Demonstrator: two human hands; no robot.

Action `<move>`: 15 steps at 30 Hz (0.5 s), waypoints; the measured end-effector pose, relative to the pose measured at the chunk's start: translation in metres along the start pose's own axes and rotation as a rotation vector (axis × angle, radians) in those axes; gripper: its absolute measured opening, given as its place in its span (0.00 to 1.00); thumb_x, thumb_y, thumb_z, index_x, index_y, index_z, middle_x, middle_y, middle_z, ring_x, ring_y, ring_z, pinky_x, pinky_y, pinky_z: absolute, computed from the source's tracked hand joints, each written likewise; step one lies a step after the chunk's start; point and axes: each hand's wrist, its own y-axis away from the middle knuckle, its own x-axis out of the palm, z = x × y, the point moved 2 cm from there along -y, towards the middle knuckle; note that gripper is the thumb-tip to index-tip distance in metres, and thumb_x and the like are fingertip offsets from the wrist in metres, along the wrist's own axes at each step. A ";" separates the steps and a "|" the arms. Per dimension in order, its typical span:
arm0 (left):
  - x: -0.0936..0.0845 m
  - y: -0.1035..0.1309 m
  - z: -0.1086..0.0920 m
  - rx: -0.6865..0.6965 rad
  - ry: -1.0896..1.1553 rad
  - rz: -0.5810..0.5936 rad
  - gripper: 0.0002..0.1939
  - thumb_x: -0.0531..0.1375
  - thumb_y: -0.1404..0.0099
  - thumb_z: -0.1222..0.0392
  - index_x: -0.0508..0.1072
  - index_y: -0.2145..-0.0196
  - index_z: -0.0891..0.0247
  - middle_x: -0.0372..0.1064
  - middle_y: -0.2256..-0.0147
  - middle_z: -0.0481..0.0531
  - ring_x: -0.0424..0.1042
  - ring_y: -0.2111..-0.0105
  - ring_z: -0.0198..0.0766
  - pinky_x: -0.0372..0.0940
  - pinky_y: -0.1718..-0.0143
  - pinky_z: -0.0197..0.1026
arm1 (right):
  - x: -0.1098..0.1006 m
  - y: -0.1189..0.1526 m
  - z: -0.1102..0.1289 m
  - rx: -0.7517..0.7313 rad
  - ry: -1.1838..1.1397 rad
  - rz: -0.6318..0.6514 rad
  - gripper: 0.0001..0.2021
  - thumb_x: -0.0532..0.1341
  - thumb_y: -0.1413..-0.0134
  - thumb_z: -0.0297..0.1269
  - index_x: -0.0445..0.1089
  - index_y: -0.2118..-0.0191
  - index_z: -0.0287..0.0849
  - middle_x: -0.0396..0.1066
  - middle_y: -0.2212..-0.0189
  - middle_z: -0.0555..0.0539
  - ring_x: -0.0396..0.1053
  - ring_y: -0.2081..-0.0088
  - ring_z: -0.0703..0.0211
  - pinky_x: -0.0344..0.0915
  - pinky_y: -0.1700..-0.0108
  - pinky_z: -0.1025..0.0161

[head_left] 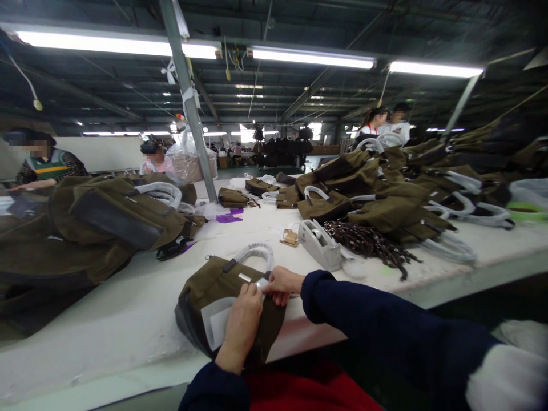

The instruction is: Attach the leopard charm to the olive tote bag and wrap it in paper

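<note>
An olive-green handbag (199, 288) with dark trim lies on the white table in front of me. Its handle (262, 249) is wrapped in whitish film and arches away from me. My left hand (243, 319) reaches over the bag's front, fingertips closed at a bit of white wrapping (261, 283) by the handle's near end. From the right, my right hand (281, 283) pinches that same spot, its thumb and fingers closed. Exactly what sits between the fingertips is partly hidden. A white sheet (217, 322) lies against the bag beside my left wrist.
A grey tape dispenser (320, 248), a small tan cardboard piece (290, 237) and a heap of dark braided straps (370, 242) lie beyond my right hand. Olive bags pile up at left (98, 217) and right (385, 208). A metal post (192, 114) rises behind. Other people stand farther off.
</note>
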 end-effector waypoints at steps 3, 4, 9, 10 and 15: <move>0.000 0.000 0.002 -0.018 0.033 -0.014 0.13 0.49 0.29 0.67 0.73 0.59 0.63 0.67 0.58 0.54 0.63 0.54 0.42 0.64 0.52 0.44 | -0.004 0.000 -0.002 -0.020 0.082 0.042 0.13 0.64 0.45 0.35 0.68 0.78 0.37 0.70 0.87 0.49 0.68 0.86 0.64 0.68 0.83 0.70; -0.001 0.000 0.003 -0.023 0.048 -0.019 0.13 0.49 0.29 0.67 0.73 0.60 0.63 0.67 0.58 0.54 0.63 0.54 0.42 0.64 0.51 0.43 | -0.005 0.000 -0.002 -0.030 0.112 0.048 0.13 0.64 0.45 0.36 0.69 0.78 0.37 0.70 0.86 0.50 0.67 0.86 0.64 0.68 0.83 0.70; -0.004 -0.001 0.006 -0.050 0.123 -0.020 0.12 0.50 0.30 0.67 0.73 0.62 0.62 0.68 0.59 0.54 0.63 0.54 0.41 0.64 0.51 0.43 | -0.011 0.012 0.002 -0.085 0.322 0.053 0.17 0.65 0.47 0.36 0.66 0.83 0.38 0.68 0.88 0.49 0.66 0.86 0.60 0.66 0.81 0.66; -0.005 -0.002 0.007 -0.052 0.137 -0.019 0.11 0.51 0.30 0.67 0.74 0.62 0.62 0.68 0.59 0.53 0.63 0.54 0.41 0.65 0.51 0.43 | -0.014 0.015 0.003 -0.107 0.370 0.039 0.17 0.66 0.48 0.36 0.66 0.84 0.38 0.68 0.87 0.48 0.68 0.84 0.59 0.66 0.79 0.65; -0.011 -0.005 0.009 -0.060 0.209 -0.024 0.11 0.52 0.31 0.66 0.75 0.62 0.62 0.69 0.59 0.53 0.64 0.55 0.42 0.65 0.51 0.44 | -0.025 0.031 0.008 -0.523 0.646 -0.236 0.07 0.65 0.44 0.36 0.74 0.59 0.42 0.74 0.64 0.46 0.72 0.60 0.55 0.64 0.59 0.64</move>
